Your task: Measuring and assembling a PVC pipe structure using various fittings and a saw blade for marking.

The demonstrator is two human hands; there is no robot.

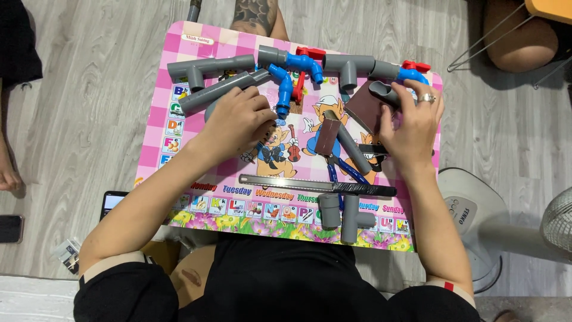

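Note:
My left hand [240, 122] is closed over a small part beside a long grey pipe [214, 90] on the pink checked table [156, 125]; what it grips is hidden. My right hand [413, 128], with a ring on one finger, holds a grey pipe elbow [384, 92] against a brown sheet of sandpaper [364, 110]. A blue elbow fitting [284, 88] lies just right of my left hand. Between my hands a short grey pipe [353, 149] leans with a brown piece wrapped on its end.
Grey tee fittings [208, 67], blue valves with red handles [305, 61] and more pipe line the table's far edge. A hacksaw blade [316, 186], blue-handled pliers [342, 172] and two short pipe pieces [339, 214] lie near me. A fan base [473, 209] stands to the right; another person's leg [257, 16] is beyond the table.

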